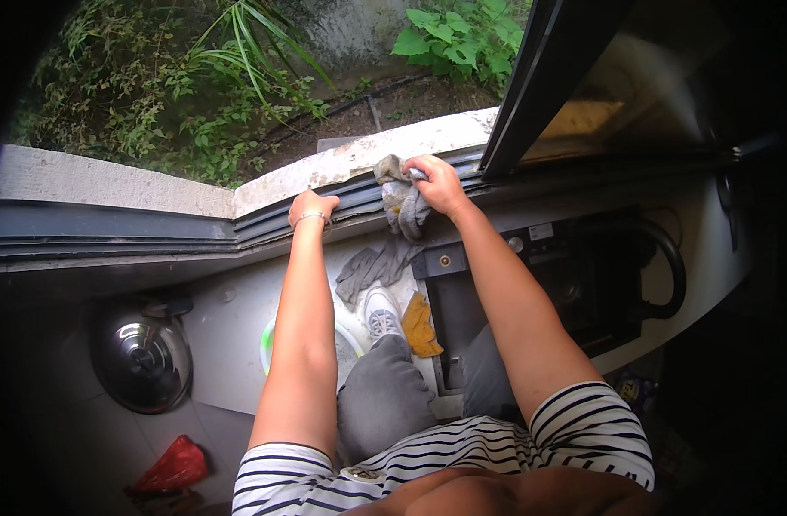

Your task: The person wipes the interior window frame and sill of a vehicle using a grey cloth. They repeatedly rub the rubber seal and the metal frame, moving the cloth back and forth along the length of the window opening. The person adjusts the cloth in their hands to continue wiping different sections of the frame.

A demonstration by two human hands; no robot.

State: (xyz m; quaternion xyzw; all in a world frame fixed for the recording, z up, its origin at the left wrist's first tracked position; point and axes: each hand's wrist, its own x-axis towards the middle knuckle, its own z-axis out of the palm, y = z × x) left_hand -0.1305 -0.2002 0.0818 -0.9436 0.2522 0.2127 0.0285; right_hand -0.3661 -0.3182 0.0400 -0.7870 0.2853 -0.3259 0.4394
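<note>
My right hand (pixel 440 186) is closed on a crumpled, dirty grey rag (pixel 402 205), which hangs over the dark metal window track (pixel 359 199). The rag drapes down on the inner side of the sill. My left hand (pixel 312 209) rests farther left on the same track, its fingers curled over the rail and the thumb pointing right. A second grey cloth (pixel 372 271) lies spread on the white counter (pixel 230 361) below the rag. Near it lies a folded yellow-brown cloth (pixel 421 325).
My white sneaker (pixel 382 314) stands on the counter beside a black sink (pixel 454 297) with a thick curved black tube (pixel 673 275). A round basin (pixel 349 348) is partly behind my left arm. A wok lid (pixel 144 361) and red bag (pixel 177 466) lie left. A window sash (pixel 531 95) stands right.
</note>
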